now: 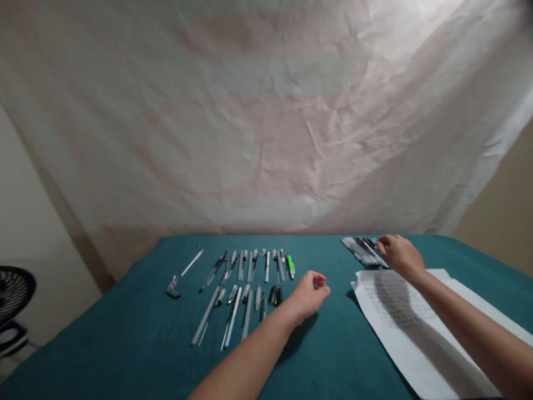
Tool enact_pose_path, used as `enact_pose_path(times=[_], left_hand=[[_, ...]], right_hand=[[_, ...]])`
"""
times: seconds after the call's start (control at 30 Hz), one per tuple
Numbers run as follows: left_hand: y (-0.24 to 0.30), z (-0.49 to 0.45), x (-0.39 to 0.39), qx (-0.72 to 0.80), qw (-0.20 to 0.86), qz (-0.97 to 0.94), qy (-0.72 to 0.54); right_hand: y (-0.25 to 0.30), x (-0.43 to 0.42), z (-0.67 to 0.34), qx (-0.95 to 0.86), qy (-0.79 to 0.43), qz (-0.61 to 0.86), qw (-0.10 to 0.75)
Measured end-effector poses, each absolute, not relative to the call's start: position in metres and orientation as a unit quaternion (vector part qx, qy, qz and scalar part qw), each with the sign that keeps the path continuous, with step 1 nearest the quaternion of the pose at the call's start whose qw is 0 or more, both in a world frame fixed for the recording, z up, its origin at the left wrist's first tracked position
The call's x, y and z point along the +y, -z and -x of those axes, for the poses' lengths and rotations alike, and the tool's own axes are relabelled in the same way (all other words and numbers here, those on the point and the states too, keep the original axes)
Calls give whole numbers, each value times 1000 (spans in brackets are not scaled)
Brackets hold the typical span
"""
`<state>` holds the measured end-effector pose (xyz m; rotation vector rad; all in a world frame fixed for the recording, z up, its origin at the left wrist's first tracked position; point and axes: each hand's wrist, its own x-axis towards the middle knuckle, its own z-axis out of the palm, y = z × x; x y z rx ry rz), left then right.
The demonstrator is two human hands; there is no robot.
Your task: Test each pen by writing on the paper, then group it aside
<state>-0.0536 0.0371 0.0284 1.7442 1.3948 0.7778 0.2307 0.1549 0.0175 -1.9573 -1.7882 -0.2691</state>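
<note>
My left hand (308, 296) hovers over the cloth, right of the laid-out pens, its fingers loosely curled and apart with nothing visible in them. At the far right, my right hand (400, 255) is at the end of a row of pens (361, 251). Its fingertips are pinched together there, and what they hold, if anything, is hidden. Pen parts lie in two rows to the left: clear barrels (205, 315), a pale blue pen (233, 316), black caps (275, 295) and a bright green marker (290, 266). My left forearm passes close to the front row.
A dark green cloth (137, 333) covers the table. Handwritten paper sheets (400, 305) lie under my right forearm. Apart at the left are a slim pen part (192, 262) and a small clear-and-black piece (172, 289). A fan (15, 294) stands beyond the left edge; a pale sheet (266, 122) hangs behind.
</note>
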Motion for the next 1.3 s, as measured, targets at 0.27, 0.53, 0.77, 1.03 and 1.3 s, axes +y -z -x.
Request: enact_pose_path(times=[0.27,0.53,0.77,1.03,1.3], left_hand=[[-85,127,49,659,166,-730,-72],[-87,136,48,667,123,-733,50],[-81,133,48,662,123,-738,46],[-72,125,48,654,137,-744,22],[-68,106,42,625,162,-762,-42]], right_hand=[[-29,34,-65,-899,-82,369,224],[-28,-15,-21,-968,-80,182,153],[-27,-19,-32,-960,-84,237,126],[-27,-27,-56,-945,-94,281,134],[-11,-17,-69,-907,-112,354,198]])
